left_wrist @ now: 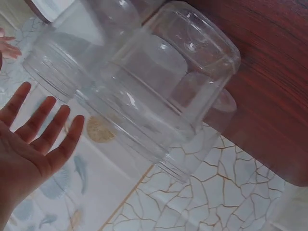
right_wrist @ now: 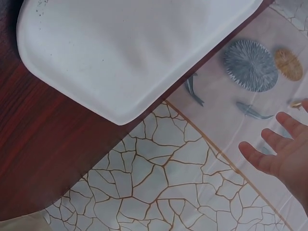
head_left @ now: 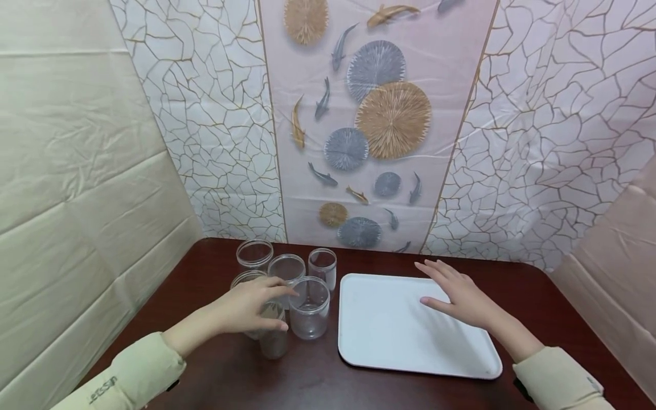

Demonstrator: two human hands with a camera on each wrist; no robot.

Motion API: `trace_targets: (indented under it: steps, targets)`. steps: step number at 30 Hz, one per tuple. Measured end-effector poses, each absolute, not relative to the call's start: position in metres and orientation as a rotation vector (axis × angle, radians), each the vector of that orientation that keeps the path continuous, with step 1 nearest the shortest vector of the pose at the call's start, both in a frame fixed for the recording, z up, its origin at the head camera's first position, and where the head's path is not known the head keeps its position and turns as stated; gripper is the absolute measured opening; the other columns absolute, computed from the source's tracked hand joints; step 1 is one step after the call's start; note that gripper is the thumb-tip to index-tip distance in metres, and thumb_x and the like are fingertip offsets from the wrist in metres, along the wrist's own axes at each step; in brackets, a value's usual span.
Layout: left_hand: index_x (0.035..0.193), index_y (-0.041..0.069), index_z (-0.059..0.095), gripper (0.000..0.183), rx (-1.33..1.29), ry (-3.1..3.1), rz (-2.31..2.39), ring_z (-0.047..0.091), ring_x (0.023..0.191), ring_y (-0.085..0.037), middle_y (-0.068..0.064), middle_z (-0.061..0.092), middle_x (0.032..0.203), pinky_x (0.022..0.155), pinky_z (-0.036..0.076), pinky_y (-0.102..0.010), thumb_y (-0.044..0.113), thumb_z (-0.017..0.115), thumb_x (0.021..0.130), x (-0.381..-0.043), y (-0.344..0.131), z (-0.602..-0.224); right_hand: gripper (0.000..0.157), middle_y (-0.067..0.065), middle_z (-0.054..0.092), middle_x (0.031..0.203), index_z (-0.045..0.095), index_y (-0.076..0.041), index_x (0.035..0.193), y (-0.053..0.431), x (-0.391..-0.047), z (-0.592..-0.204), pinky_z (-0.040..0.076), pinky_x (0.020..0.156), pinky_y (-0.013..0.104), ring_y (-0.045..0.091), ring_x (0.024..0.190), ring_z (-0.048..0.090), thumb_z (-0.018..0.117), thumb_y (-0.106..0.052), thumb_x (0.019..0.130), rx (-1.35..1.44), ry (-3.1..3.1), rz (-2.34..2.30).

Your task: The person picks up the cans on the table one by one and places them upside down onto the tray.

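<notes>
Pale sleeves [head_left: 146, 364] nearest, clear jars [head_left: 309, 326] by the left hand [head_left: 248, 306]

Both sleeves are seen closest to the camera, at near left and near right. By the left hand the jars are more readily reached: they are grouped upright, mouths up and long axes vertical, on the left part of the worktop [head_left: 225, 378]. That hand is held over the near-left side of the group with thumb and fingers spread; nothing is grasped, and whether a rim is touched cannot be told. Just right of its fingertips a wide near jar is placed, and a slimmer jar [head_left: 274, 346] is partly covered by the thumb.

Across the scene, the right hand [head_left: 458, 297] is held above a white tray [head_left: 376, 341], fingers extended and nothing gripped. The tray is laid flat just right of the jars, its long axis directed left to right, so its left part is set between them and that hand.

More jars are crowded on the far side; a grip round any single one is judged likely to be hampered by its neighbours. Beyond the far edge, a patterned hanging [head_left: 348, 188] is seen.
</notes>
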State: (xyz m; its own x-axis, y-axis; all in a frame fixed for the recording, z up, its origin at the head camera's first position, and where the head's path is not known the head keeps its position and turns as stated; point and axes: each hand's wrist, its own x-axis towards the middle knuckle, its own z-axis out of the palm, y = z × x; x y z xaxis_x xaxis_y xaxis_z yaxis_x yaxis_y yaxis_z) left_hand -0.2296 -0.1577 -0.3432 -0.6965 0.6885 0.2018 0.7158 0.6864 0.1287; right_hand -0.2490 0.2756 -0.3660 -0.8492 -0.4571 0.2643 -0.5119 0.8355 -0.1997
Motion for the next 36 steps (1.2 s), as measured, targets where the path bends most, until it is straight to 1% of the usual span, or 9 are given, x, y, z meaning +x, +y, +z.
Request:
trace_targets:
  steps: [7,14,18,19,21,24,27,36]
  targets:
    - [0.123,0.022,0.06,0.057,-1.15,-2.777,-0.213,0.057,0.11,-0.024,-0.001,0.059,0.119,0.088,0.048,-0.047,0.043,0.077,0.072,-0.218,-0.157,-0.346,0.066,0.019,0.04,0.144,0.037,-0.015,0.144,0.275,-0.242,-0.37,0.031,0.095,0.068,0.044,0.133,0.032,0.061,-0.042,0.089,0.768,-2.805,0.35]
    - [0.121,0.021,0.06,0.059,-1.166,-2.75,-0.15,0.055,0.11,-0.025,-0.001,0.059,0.119,0.088,0.048,-0.046,0.038,0.08,0.069,-0.215,-0.16,-0.344,0.068,0.019,0.04,0.144,0.037,-0.015,0.144,0.277,-0.24,-0.372,0.032,0.095,0.068,0.043,0.133,0.033,0.06,-0.046,0.088,0.759,-2.812,0.335]
    - [0.121,0.022,0.06,0.061,-1.181,-2.747,-0.125,0.056,0.106,-0.024,-0.001,0.059,0.116,0.084,0.048,-0.045,0.036,0.083,0.066,-0.216,-0.16,-0.345,0.068,0.019,0.039,0.145,0.036,-0.016,0.144,0.278,-0.241,-0.372,0.031,0.096,0.068,0.043,0.134,0.031,0.06,-0.047,0.088,0.756,-2.827,0.341]
    - [0.12,0.022,0.061,0.061,-1.183,-2.751,-0.109,0.056,0.105,-0.024,-0.001,0.059,0.115,0.084,0.048,-0.046,0.034,0.084,0.064,-0.216,-0.16,-0.346,0.068,0.019,0.039,0.145,0.036,-0.016,0.144,0.278,-0.241,-0.373,0.031,0.096,0.068,0.043,0.134,0.031,0.06,-0.047,0.088,0.758,-2.828,0.342]
    - [0.117,0.023,0.062,0.061,-1.192,-2.755,-0.076,0.056,0.099,-0.022,0.001,0.059,0.11,0.079,0.048,-0.043,0.027,0.085,0.06,-0.217,-0.16,-0.348,0.067,0.019,0.039,0.145,0.036,-0.017,0.144,0.278,-0.242,-0.373,0.031,0.095,0.068,0.044,0.134,0.031,0.059,-0.047,0.089,0.766,-2.825,0.342]
    - [0.11,0.025,0.064,0.058,-1.195,-2.752,-0.028,0.054,0.092,-0.02,0.003,0.058,0.103,0.072,0.046,-0.039,0.014,0.083,0.056,-0.217,-0.161,-0.351,0.067,0.019,0.04,0.145,0.036,-0.017,0.144,0.277,-0.241,-0.375,0.031,0.095,0.068,0.044,0.134,0.031,0.059,-0.047,0.089,0.769,-2.827,0.346]
    - [0.104,0.026,0.064,0.054,-1.194,-2.739,-0.013,0.054,0.088,-0.018,0.004,0.058,0.099,0.067,0.044,-0.035,0.006,0.08,0.055,-0.217,-0.16,-0.354,0.067,0.018,0.04,0.145,0.036,-0.018,0.144,0.276,-0.241,-0.376,0.031,0.096,0.068,0.043,0.134,0.031,0.059,-0.047,0.089,0.77,-2.835,0.344]
    - [0.1,0.026,0.063,0.052,-1.194,-2.737,0.009,0.053,0.086,-0.017,0.004,0.059,0.096,0.066,0.043,-0.034,0.007,0.079,0.055,-0.22,-0.159,-0.354,0.066,0.018,0.04,0.145,0.037,-0.018,0.144,0.277,-0.239,-0.373,0.033,0.095,0.068,0.043,0.133,0.032,0.059,-0.046,0.089,0.781,-2.83,0.325]
